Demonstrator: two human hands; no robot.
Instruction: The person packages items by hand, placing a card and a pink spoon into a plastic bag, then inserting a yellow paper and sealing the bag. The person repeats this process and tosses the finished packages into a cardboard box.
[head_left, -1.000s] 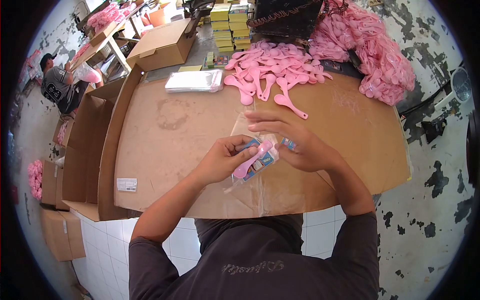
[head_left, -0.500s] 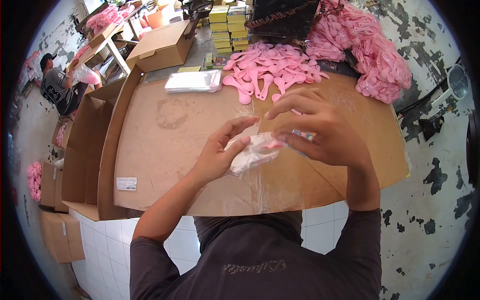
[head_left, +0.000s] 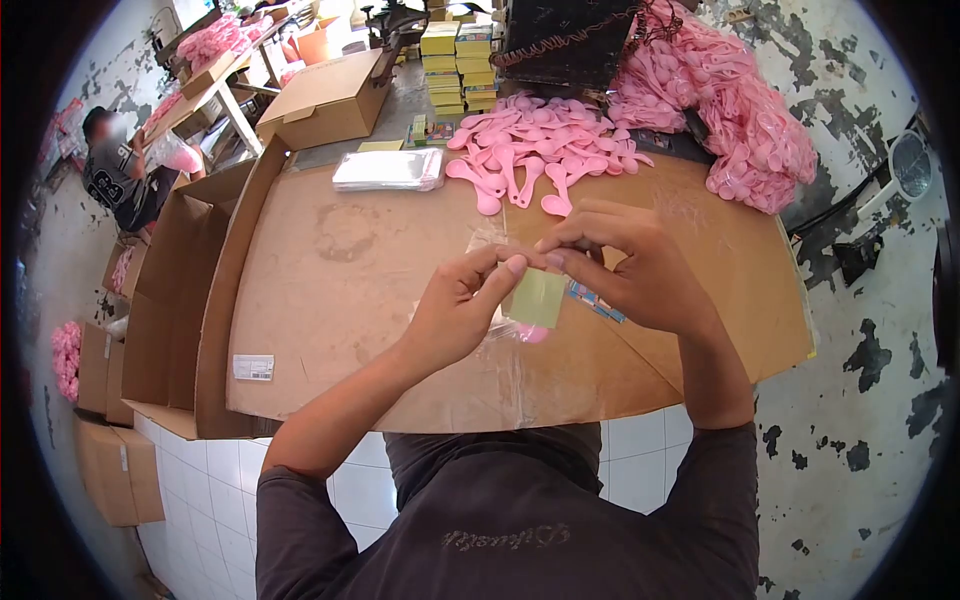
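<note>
My left hand [head_left: 462, 310] and my right hand [head_left: 630, 265] meet above the cardboard-covered table [head_left: 330, 290]. Together they pinch the top edge of a small clear plastic bag [head_left: 535, 300], which hangs upright between the fingertips. A yellowish card shows through the bag, and a bit of a pink spoon peeks out at its bottom. Under my right hand lies a printed card [head_left: 595, 298], mostly hidden. A pile of loose pink spoons [head_left: 535, 150] lies just beyond my hands.
A stack of clear bags [head_left: 390, 168] lies at the far left of the table. Bagged pink spoons [head_left: 740, 110] heap at the far right beside a dark basket [head_left: 570, 35]. Open cardboard boxes [head_left: 170, 290] stand to the left. Another person [head_left: 120, 170] works at the far left.
The bag with the pink spoon and card has been turned from lying flat in my left hand to hanging upright. Both hands now pinch its top edge.
</note>
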